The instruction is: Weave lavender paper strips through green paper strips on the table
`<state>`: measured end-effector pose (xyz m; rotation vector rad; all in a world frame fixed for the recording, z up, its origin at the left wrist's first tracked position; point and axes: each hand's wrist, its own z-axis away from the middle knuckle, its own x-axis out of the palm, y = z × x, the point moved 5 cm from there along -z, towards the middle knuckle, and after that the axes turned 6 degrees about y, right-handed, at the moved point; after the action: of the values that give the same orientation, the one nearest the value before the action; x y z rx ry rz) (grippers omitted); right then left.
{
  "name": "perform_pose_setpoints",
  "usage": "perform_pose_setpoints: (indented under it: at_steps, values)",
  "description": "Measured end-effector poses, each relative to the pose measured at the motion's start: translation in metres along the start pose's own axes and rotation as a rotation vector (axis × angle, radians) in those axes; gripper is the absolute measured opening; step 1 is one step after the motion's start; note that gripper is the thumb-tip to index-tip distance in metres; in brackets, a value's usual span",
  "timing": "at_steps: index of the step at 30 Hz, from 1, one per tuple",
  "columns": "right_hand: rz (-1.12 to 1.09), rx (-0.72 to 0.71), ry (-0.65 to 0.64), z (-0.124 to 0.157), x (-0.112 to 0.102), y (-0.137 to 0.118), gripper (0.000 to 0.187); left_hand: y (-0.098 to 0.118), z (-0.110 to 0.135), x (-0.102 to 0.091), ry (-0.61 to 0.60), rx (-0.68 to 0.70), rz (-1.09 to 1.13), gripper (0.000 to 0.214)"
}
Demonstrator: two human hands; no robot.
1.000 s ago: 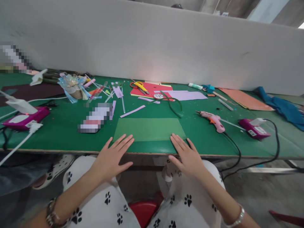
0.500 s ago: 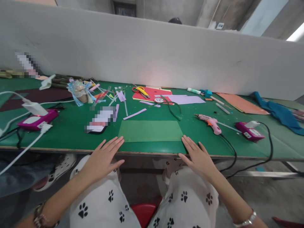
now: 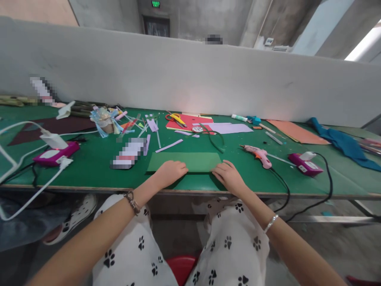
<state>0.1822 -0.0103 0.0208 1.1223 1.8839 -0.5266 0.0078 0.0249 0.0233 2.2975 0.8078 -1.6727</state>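
Note:
A light green sheet of paper [image 3: 190,160] lies flat on the green table [image 3: 89,167] near its front edge. My left hand [image 3: 170,172] rests on the sheet's near edge left of the middle, fingers curled down onto it. My right hand [image 3: 228,175] sits at the sheet's near right corner, fingers bent and pinching the edge. Both forearms reach in from below, over my lap in paw-print fabric.
A pink glue gun [image 3: 258,153] with a black cord lies to the right, beside a magenta box [image 3: 305,165]. Scissors [image 3: 176,118] on red paper [image 3: 190,121], lilac paper strips [image 3: 169,145] and a wrapped bundle [image 3: 104,119] sit farther back. Another magenta box [image 3: 55,153] with white cables is left.
Both hands moved forward from the table edge onto the green sheet's near edge, and their flat, spread fingers curled closed. The camera tilted up a little.

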Motion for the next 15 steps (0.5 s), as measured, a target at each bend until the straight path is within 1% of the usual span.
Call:
perform_pose_setpoints:
  at_steps: [3, 5, 6, 8, 10, 12, 15]
  values:
    - [0.118, -0.064, 0.119, -0.007, -0.011, -0.013, 0.024, 0.002, -0.002, -0.009, 0.052, -0.019, -0.046, 0.018]
    - [0.122, -0.077, 0.201, -0.018, -0.021, -0.025, 0.022, 0.005, -0.007, -0.018, 0.113, -0.031, -0.059, 0.023]
    - [0.107, -0.093, 0.243, -0.025, -0.027, -0.032, 0.022, 0.007, -0.010, -0.025, 0.156, -0.028, -0.057, 0.026]
    - [0.062, -0.158, 0.309, -0.039, -0.039, -0.046, 0.023, 0.012, -0.015, -0.041, 0.291, 0.001, -0.023, 0.031]
    - [0.014, -0.205, 0.374, -0.051, -0.051, -0.055, 0.024, 0.014, -0.018, -0.059, 0.397, 0.025, 0.031, 0.036]
    - [-0.020, -0.198, 0.393, -0.060, -0.062, -0.056, 0.023, 0.014, -0.018, -0.074, 0.435, 0.030, 0.101, 0.039]
    - [-0.014, -0.189, 0.346, -0.064, -0.072, -0.051, 0.022, 0.008, -0.012, -0.092, 0.443, 0.008, 0.179, 0.041]
